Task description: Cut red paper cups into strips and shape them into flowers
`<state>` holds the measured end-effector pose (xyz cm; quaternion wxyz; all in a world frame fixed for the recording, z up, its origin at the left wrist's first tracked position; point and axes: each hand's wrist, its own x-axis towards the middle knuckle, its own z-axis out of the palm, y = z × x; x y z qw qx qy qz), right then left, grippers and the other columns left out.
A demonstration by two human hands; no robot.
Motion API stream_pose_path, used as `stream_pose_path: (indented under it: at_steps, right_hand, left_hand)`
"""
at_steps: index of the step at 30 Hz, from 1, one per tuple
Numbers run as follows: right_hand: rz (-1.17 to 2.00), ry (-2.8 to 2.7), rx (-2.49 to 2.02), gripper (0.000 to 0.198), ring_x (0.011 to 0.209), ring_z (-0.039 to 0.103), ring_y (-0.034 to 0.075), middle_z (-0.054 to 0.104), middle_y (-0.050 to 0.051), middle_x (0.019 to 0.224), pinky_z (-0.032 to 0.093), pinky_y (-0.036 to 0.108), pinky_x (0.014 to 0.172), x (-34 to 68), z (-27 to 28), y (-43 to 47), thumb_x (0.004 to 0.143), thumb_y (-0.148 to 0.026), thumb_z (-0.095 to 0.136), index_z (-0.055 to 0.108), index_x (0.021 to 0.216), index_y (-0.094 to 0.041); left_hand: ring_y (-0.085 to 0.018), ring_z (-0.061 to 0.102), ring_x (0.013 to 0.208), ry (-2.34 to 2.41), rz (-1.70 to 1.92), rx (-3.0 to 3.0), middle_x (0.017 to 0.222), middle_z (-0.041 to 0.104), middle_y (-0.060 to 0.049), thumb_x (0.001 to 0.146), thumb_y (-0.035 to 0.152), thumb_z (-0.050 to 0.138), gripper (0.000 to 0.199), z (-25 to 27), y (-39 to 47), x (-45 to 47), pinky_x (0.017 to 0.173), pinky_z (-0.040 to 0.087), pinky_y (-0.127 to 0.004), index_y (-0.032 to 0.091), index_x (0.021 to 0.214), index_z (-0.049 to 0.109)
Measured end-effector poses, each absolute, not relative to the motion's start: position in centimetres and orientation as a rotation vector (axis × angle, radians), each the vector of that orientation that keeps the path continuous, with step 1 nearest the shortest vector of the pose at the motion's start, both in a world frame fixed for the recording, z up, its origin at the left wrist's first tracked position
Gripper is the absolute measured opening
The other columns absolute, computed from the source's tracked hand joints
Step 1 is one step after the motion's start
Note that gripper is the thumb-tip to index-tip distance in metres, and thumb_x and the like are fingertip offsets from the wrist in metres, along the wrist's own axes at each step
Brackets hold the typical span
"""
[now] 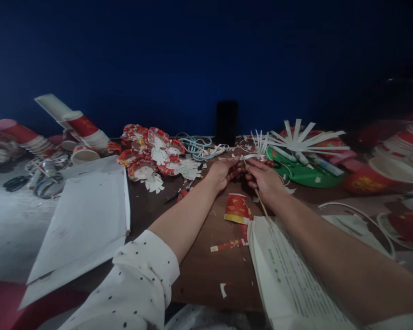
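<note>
Both my hands meet over the middle of the brown table. Between the fingers of my right hand point(265, 179) is a thin wooden stick point(262, 204), slanting down toward me with its upper tip at the fingertips. My left hand point(223, 175) is closed, fingertips pinched close to the stick's upper end; what lies in them is hidden. Just beyond my right fingers, a paper cup cut into white strips point(260, 143) stands, with a pale strip point(249, 156) reaching toward my fingertips. Below my hands lie a red-and-yellow cup piece point(237, 208) and a narrow red paper strip point(228, 246).
Red-and-white paper flowers point(154, 149) are heaped at back left, near stacked paper cups point(86, 130). White sheets point(86, 215) lie left. A green plate point(306, 172) bears a larger fringed cup point(301, 141). A printed booklet point(289, 275) lies under my right forearm; more red cups point(368, 178) stand right.
</note>
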<state>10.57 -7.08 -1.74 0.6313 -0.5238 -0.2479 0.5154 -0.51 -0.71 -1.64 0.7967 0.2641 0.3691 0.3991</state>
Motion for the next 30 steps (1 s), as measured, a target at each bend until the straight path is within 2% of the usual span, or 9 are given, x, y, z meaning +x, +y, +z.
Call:
stream_pose_path:
  at_steps: [5, 14, 19, 25, 30]
  right_hand:
    - [1.169, -0.628, -1.183, 0.031, 0.048, 0.049, 0.006, 0.062, -0.002, 0.063, 0.026, 0.013, 0.034, 10.54, -1.98, -7.15, 0.065, -0.013, 0.076, 0.072, 0.096, -0.019]
    - [1.07, -0.716, -1.285, 0.044, 0.049, 0.052, 0.006, 0.065, -0.002, 0.066, 0.032, 0.016, 0.038, 9.92, -1.72, -7.58, 0.065, -0.023, 0.08, 0.074, 0.108, -0.016]
    - [1.006, -0.758, -1.305, 0.046, 0.049, 0.051, 0.007, 0.064, -0.003, 0.065, 0.032, 0.017, 0.039, 9.91, -2.11, -7.56, 0.065, -0.028, 0.077, 0.073, 0.109, -0.017]
    - [0.98, -0.879, -1.335, 0.038, 0.049, 0.051, 0.009, 0.061, -0.004, 0.062, 0.032, 0.019, 0.038, 9.78, -2.58, -7.56, 0.068, -0.03, 0.069, 0.072, 0.104, -0.018]
    - [0.959, -0.91, -1.344, 0.042, 0.049, 0.052, 0.009, 0.063, -0.002, 0.066, 0.032, 0.019, 0.038, 9.92, -2.65, -7.55, 0.071, -0.032, 0.067, 0.071, 0.11, -0.018]
  left_hand:
    - [-0.006, 0.058, 0.053, 0.747, 0.835, 0.641, 0.063, 0.063, -0.001, 0.087, 0.012, 0.064, 0.012, -2.18, -0.42, -0.55, 0.05, 0.044, -0.014, 0.011, 0.075, 0.065]
    - [-0.006, 0.052, 0.05, 0.784, 0.821, 0.694, 0.057, 0.058, 0.001, 0.079, 0.02, 0.077, 0.019, -2.24, -0.45, -0.37, 0.051, 0.039, -0.018, 0.011, 0.071, 0.062]
    - [-0.006, 0.05, 0.048, 0.864, 0.812, 0.764, 0.055, 0.057, 0.001, 0.084, 0.018, 0.071, 0.017, -1.83, -0.8, -0.26, 0.052, 0.039, -0.019, 0.012, 0.07, 0.063]
    - [-0.005, 0.046, 0.043, 0.993, 0.876, 0.921, 0.05, 0.054, 0.003, 0.086, 0.016, 0.064, 0.024, -1.73, -1.37, 0.13, 0.047, 0.035, -0.018, 0.014, 0.063, 0.058]
    - [-0.005, 0.047, 0.045, 0.927, 0.834, 0.929, 0.052, 0.055, 0.002, 0.086, 0.023, 0.067, 0.024, -2.04, -1.14, -0.04, 0.046, 0.034, -0.017, 0.014, 0.065, 0.059]
